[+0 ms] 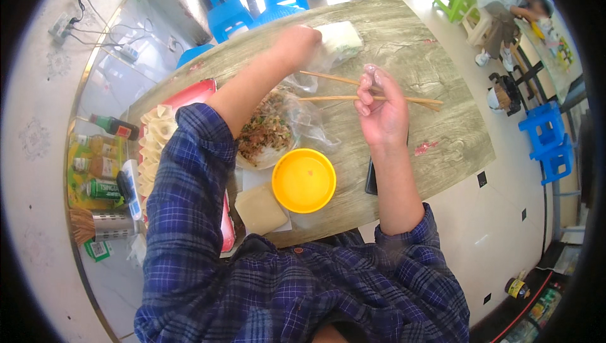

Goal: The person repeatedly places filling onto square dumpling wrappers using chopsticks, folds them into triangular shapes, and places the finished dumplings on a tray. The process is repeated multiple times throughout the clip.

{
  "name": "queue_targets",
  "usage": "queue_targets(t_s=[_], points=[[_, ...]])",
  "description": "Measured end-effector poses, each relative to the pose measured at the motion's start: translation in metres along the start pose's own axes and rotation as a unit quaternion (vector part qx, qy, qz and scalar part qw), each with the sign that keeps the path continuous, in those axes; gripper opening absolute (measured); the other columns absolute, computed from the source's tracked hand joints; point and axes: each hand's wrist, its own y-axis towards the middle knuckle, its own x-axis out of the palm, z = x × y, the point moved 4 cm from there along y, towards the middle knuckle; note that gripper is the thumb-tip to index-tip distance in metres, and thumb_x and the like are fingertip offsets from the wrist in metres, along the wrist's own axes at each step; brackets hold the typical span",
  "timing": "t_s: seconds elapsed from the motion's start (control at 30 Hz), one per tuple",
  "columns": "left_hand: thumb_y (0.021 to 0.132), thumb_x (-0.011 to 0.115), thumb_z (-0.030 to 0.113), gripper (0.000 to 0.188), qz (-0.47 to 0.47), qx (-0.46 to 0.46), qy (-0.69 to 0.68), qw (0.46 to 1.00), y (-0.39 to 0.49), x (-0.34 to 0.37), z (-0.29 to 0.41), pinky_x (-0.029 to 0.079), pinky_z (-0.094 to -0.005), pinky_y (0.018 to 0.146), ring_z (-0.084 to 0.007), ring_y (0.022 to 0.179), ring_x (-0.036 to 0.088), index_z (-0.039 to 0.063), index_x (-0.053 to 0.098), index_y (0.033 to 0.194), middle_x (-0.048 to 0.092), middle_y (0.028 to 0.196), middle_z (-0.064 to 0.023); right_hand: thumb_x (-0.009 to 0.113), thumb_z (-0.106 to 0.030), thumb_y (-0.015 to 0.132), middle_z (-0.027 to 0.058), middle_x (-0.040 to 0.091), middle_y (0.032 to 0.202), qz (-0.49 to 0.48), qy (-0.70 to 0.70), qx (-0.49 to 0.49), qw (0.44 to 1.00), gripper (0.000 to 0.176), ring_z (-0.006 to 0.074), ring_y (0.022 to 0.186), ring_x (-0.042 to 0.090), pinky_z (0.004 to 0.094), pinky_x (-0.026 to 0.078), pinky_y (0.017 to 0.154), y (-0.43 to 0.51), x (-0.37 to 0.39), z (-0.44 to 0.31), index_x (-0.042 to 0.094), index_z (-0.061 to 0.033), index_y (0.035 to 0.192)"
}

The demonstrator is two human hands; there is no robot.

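My right hand [384, 101] holds a pair of wooden chopsticks [426, 100], with pale smears on its fingertips. My left hand [300, 47] is blurred and reaches over the far side of the table, beside a white stack in clear plastic [340, 37]; whether it grips anything is unclear. Under my left forearm sits a bowl of minced filling with green bits [267, 130], partly covered by a crumpled clear bag [307, 123]. Nearer me stands a yellow bowl [304, 181] of liquid. Beside it lies a stack of square dough wrappers [261, 208].
To the left, a red tray [191, 93] carries rows of folded dumplings [155, 130], partly hidden by my sleeve. Bottles, a can [103, 188] and a chopstick holder [113, 224] line the wall. A dark phone [372, 177] lies beneath my right forearm. A person [504, 7] sits at another table.
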Motion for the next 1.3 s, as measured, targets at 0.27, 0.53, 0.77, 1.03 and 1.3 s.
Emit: queue_targets(t_s=[0.27,0.53,0.77,1.03,1.3], points=[[0.089,0.06,0.017,0.017,-0.075,0.092,-0.002,0.993,-0.02,0.004,0.019,0.053,-0.0444,0.087,-0.0362,0.099,0.067,0.005,0.069,0.096,0.068,0.103,-0.0166,0.056,-0.013,0.098,0.0069,0.063,0.085,0.066,0.026,-0.058,0.996,0.018,0.0128,0.065,0.053,0.0259,0.039,0.052,-0.001,-0.003,-0.008,0.064,-0.0003,0.108],[0.092,0.06,0.017,0.024,-0.064,0.142,0.058,0.986,-0.031,0.013,0.025,0.053,-0.0437,0.091,-0.0353,0.105,0.066,0.006,0.064,0.113,0.069,0.108,-0.0151,0.059,-0.013,0.098,0.0063,0.062,0.087,0.058,0.012,-0.064,0.996,0.018,0.0121,0.065,0.05,0.0258,0.038,0.053,-0.001,-0.003,-0.009,0.064,-0.0009,0.11],[0.09,0.06,0.008,0.029,-0.1,-0.043,-0.103,0.989,-0.02,-0.003,0.016,0.053,-0.0442,0.09,-0.0364,0.099,0.067,0.012,0.066,0.118,0.07,0.105,-0.0138,0.056,-0.013,0.098,0.0064,0.063,0.085,0.069,0.023,-0.074,0.995,0.017,0.0127,0.065,0.053,0.0261,0.038,0.052,0.0,-0.006,-0.011,0.065,-0.0008,0.107],[0.092,0.058,0.005,0.043,-0.066,0.084,-0.14,0.984,-0.031,-0.009,0.025,0.052,-0.0442,0.092,-0.0366,0.103,0.065,0.014,0.063,0.133,0.068,0.112,-0.0156,0.056,-0.016,0.097,0.0072,0.064,0.086,0.069,0.043,-0.084,0.993,0.019,0.0141,0.066,0.053,0.027,0.039,0.053,0.0,-0.007,-0.015,0.065,-0.0011,0.106],[0.08,0.07,0.0,0.041,-0.155,0.121,0.029,0.98,-0.034,-0.003,0.04,0.051,-0.0407,0.1,-0.032,0.12,0.061,0.009,0.069,0.121,0.067,0.123,-0.0119,0.055,-0.015,0.097,0.008,0.064,0.086,0.054,0.045,-0.078,0.994,0.019,0.0151,0.067,0.054,0.0272,0.04,0.054,0.0,-0.006,-0.013,0.065,-0.0007,0.104]])
